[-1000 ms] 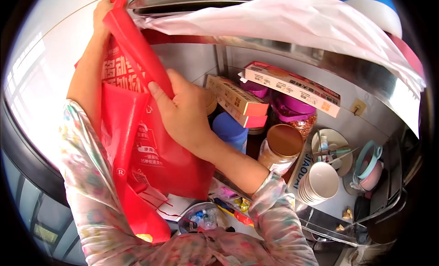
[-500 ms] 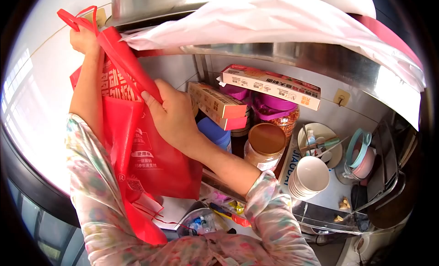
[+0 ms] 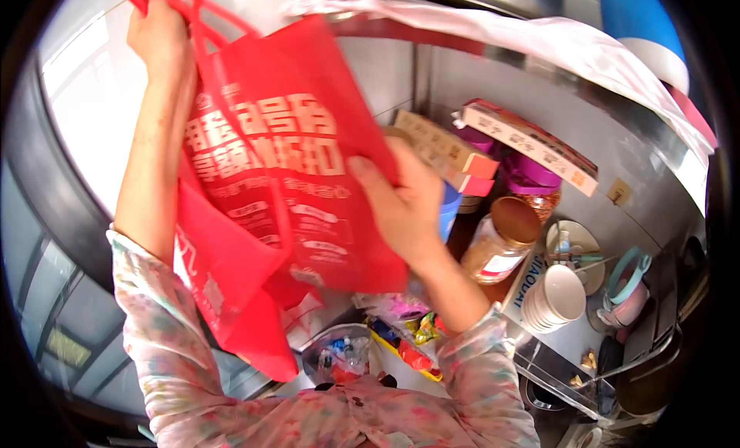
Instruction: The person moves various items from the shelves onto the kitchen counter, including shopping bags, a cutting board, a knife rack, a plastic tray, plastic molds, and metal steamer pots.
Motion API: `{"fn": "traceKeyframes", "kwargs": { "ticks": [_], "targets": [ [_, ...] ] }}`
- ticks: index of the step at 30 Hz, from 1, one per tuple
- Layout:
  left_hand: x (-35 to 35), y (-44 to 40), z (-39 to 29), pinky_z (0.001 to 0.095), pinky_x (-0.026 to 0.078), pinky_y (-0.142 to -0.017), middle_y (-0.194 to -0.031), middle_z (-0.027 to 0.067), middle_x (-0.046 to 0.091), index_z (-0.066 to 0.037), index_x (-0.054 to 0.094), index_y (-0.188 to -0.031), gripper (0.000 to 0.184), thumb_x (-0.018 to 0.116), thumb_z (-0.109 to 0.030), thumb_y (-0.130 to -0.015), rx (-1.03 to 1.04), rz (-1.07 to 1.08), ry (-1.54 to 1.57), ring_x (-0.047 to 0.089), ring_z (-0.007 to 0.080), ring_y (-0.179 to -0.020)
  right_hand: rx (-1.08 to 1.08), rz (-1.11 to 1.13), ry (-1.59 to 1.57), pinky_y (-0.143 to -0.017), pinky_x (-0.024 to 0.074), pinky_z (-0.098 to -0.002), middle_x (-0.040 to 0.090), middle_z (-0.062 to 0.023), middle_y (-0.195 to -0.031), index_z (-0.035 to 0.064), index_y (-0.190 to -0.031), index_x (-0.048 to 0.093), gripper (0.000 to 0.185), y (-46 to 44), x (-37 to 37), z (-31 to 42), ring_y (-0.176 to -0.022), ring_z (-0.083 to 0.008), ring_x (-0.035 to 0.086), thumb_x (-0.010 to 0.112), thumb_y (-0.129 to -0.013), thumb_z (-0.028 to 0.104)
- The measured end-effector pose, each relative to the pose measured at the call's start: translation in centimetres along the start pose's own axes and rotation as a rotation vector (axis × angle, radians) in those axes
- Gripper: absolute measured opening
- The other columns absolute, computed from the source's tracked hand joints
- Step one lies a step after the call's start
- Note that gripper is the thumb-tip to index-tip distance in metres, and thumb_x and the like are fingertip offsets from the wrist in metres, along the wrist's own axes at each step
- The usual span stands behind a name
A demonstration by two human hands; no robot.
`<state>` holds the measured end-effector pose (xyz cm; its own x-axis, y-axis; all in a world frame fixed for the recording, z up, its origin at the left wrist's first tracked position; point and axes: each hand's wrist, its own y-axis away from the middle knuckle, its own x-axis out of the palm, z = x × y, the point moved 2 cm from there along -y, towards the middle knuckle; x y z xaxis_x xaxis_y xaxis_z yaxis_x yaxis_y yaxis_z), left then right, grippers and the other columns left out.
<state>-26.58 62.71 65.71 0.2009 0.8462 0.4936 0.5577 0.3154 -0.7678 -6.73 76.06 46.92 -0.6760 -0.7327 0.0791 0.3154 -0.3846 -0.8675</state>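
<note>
A red shopping bag [image 3: 308, 209] with pale printed lettering hangs in front of me, its lower left part folded and creased. At the upper left, my left hand [image 3: 160, 33] is closed around the bag's handles. My right hand [image 3: 405, 205] pinches the bag's right edge, thumb on the printed front and fingers behind it, out of sight. Just beyond this hand are a tan carton [image 3: 439, 146] and a blue container [image 3: 449, 211], partly covered.
On the shelf stand a brown-lidded jar [image 3: 493, 251], purple-lidded jars [image 3: 532, 174] under a long flat box [image 3: 532, 144], and stacked white cups [image 3: 556, 298]. A metal shelf edge [image 3: 478, 51] draped with white plastic runs above. Below sits a bin [image 3: 312, 363] of small items.
The bag has swung round and spread out, so more of its lettering shows. My right hand has moved right and slightly down with its edge. The view has shifted left.
</note>
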Motion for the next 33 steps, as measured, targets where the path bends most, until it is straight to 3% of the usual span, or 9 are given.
{"fn": "traceKeyframes", "kwargs": {
  "ticks": [9, 10, 16, 21, 24, 27, 30, 31, 33],
  "targets": [
    [-6.6, 7.5, -5.8, 0.0229, 0.032, -0.039, -0.063, 0.0044, 0.057, -0.003, 0.060, -0.090, 0.020, 0.046, -0.016, -0.087, -0.415, 0.314, -0.033, 0.042, 0.0098, -0.042, 0.334, -0.162, 0.032, -0.069, 0.0460, -0.0219, 0.064, -0.0020, -0.085, -0.0008, -0.099, 0.062, 0.019, 11.4, -1.2, 2.4, -0.076, -0.0055, 0.055, 0.066, -0.083, 0.008],
    [-7.3, 9.3, -6.8, 0.0204, 0.017, -0.034, -0.058, -0.0013, 0.052, -0.006, 0.056, -0.091, 0.017, 0.045, -0.017, -0.088, -0.319, 0.376, -0.003, 0.027, 0.0044, -0.035, 0.362, -0.181, 0.033, -0.072, 0.0459, -0.0221, 0.064, -0.0018, -0.087, -0.0008, -0.100, 0.062, 0.020, 13.0, -1.3, 2.7, -0.078, -0.0061, 0.055, 0.066, -0.083, 0.008],
    [-14.5, 15.5, -9.9, 0.0179, 0.029, -0.047, -0.063, -0.0022, 0.051, -0.003, 0.057, -0.098, 0.017, 0.046, -0.013, -0.090, -0.435, 0.584, 0.131, 0.039, 0.0039, -0.049, 0.581, -0.199, 0.070, -0.087, 0.0414, -0.0274, 0.061, -0.0039, -0.103, 0.0009, -0.111, 0.056, 0.038, 22.6, -2.2, 7.0, -0.094, -0.0118, 0.055, 0.070, -0.078, 0.014],
    [-20.6, 21.1, -12.0, 0.0180, 0.036, -0.051, -0.066, -0.0006, 0.053, -0.005, 0.054, -0.101, 0.016, 0.044, -0.009, -0.089, -0.806, 0.657, 0.102, 0.047, 0.0047, -0.056, 0.703, -0.154, -0.157, -0.099, 0.0359, -0.0383, 0.048, -0.0167, -0.126, -0.0044, -0.132, 0.036, 0.098, 27.8, -1.6, 12.8, -0.117, -0.0252, 0.048, 0.071, -0.066, 0.058],
    [-24.1, 25.7, -13.1, 0.0189, 0.040, -0.054, -0.068, 0.0000, 0.056, -0.005, 0.054, -0.100, 0.015, 0.047, -0.006, -0.088, -0.878, 0.709, 0.206, 0.051, 0.0051, -0.060, 0.633, 0.246, -0.057, -0.099, 0.0351, -0.0386, 0.048, -0.0179, -0.127, -0.0059, -0.131, 0.037, 0.095, 25.4, -0.2, 16.0, -0.118, -0.0273, 0.047, 0.064, -0.071, 0.062],
    [-26.7, 28.5, -15.0, 0.0198, 0.042, -0.056, -0.069, 0.0004, 0.056, -0.004, 0.055, -0.099, 0.015, 0.049, -0.003, -0.086, -0.906, 0.712, 0.249, 0.053, 0.0056, -0.063, 0.806, 0.458, -0.492, -0.098, 0.0360, -0.0379, 0.048, -0.0181, -0.128, -0.0035, -0.129, 0.042, 0.079, 25.8, 1.0, 16.2, -0.117, -0.0285, 0.049, 0.066, -0.076, 0.050],
    [-29.1, 30.4, -17.7, 0.0202, 0.043, -0.057, -0.070, 0.0020, 0.058, -0.003, 0.056, -0.099, 0.015, 0.050, -0.001, -0.085, -0.972, 0.670, 0.159, 0.054, 0.0070, -0.065, 0.484, 0.972, 0.114, -0.098, 0.0360, -0.0377, 0.047, -0.0187, -0.129, -0.0013, -0.127, 0.045, 0.067, 26.7, 3.8, 16.2, -0.117, -0.0294, 0.048, 0.069, -0.076, 0.034],
    [-29.9, 30.9, -18.5, 0.0202, 0.043, -0.057, -0.070, 0.0024, 0.058, -0.002, 0.056, -0.099, 0.015, 0.050, -0.001, -0.085, -0.974, 0.649, 0.115, 0.054, 0.0072, -0.065, 0.386, 0.803, 0.146, -0.088, 0.0432, -0.0364, 0.057, -0.0171, -0.113, 0.0012, -0.112, 0.055, 0.041, 28.6, 5.2, 16.5, -0.104, -0.0287, 0.056, 0.068, -0.075, 0.014],
    [-31.8, 31.6, -20.6, 0.0222, 0.045, -0.058, -0.072, 0.0056, 0.059, -0.001, 0.056, -0.098, 0.014, 0.047, -0.003, -0.087, -1.011, 0.618, 0.002, 0.056, 0.0098, -0.067, 0.469, 0.770, 0.088, -0.076, 0.0460, -0.0345, 0.060, -0.0144, -0.099, 0.0017, -0.100, 0.059, 0.027, 30.3, 5.4, 16.4, -0.090, -0.0269, 0.059, 0.066, -0.075, 0.007]
  ]
}}
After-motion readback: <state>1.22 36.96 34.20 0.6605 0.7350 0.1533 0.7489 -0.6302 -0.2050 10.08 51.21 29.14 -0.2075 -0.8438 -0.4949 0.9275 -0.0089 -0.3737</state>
